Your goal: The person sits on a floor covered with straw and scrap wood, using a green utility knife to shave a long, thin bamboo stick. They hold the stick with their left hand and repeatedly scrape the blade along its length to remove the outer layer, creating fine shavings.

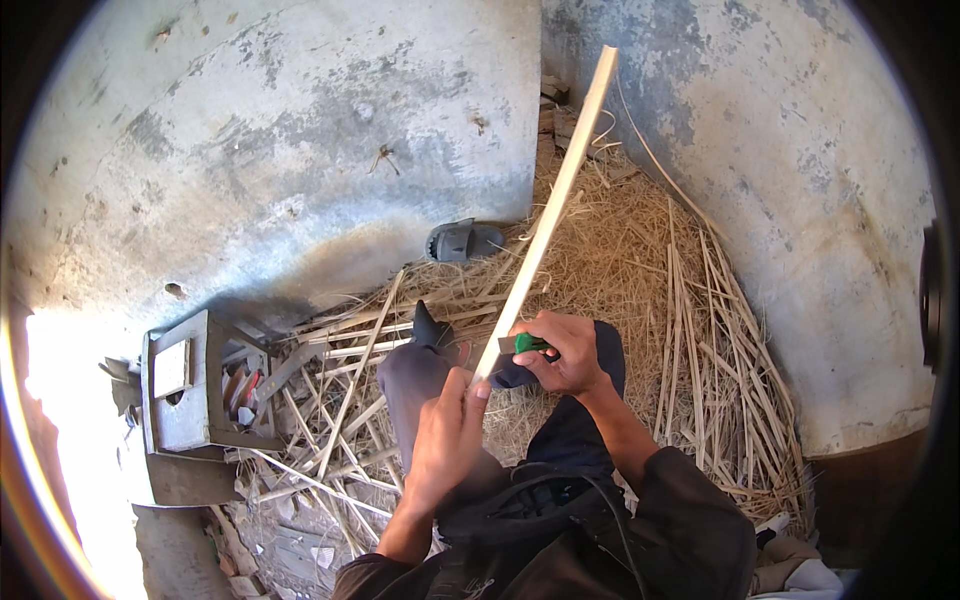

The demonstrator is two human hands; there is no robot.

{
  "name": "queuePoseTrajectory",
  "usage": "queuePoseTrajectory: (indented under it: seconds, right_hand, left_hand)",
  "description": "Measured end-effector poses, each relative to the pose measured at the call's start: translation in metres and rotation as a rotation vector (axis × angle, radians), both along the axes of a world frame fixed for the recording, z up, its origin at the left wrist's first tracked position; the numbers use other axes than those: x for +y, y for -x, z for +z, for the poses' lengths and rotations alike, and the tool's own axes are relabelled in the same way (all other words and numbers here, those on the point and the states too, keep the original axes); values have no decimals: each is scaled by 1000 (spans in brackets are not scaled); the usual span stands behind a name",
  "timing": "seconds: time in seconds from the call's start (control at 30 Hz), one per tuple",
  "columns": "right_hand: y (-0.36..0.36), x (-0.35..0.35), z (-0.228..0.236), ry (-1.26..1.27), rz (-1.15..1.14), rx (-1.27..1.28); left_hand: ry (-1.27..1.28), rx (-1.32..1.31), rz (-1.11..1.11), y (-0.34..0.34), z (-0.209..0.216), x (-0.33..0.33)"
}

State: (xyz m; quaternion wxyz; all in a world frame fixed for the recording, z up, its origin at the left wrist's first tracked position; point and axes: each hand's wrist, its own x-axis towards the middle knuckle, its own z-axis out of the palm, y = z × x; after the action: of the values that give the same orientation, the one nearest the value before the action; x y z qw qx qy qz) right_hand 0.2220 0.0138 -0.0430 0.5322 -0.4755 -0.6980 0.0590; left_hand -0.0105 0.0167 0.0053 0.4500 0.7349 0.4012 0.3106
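A long pale strip of split wood or bamboo [551, 217] slants up and away from me, its far end near the wall corner. My left hand [446, 437] is closed round the near end of the strip, thumb on top. In my right hand [568, 352] I grip a green-handled knife [533, 345]. Its short flat blade lies against the strip's right side, just beyond my left thumb. My fingers hide most of the knife's handle.
Fine shavings [620, 260] cover the floor ahead. Many thin split sticks [720, 400] lie piled at the right, others at the left. A wooden box [183, 420] with tools inside stands at the left. A dark sandal [463, 241] rests by the stained wall [300, 130].
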Motion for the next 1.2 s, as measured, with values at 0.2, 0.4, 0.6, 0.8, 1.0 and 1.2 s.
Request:
queuePoseTrajectory:
  seconds: [0.2,0.4,0.6,0.8,1.0,1.2]
  right_hand:
    - [1,9,12,-188,-54,15]
    - [-6,4,21,-139,-57,-74]
    - [-15,7,20,-91,-91,-70]
    - [-17,8,17,-113,-101,-107]
    - [-17,7,14,-85,-119,-132]
    - [-73,25,4,-105,-365,126]
  left_hand:
    - [2,8,-10,1,10,-8]
    - [48,14,-14,4,13,-11]
    - [45,36,-26,6,3,-12]
    - [22,30,-29,7,-1,-11]
    - [49,48,-49,11,-7,-9]
    - [112,68,-96,25,-19,-20]
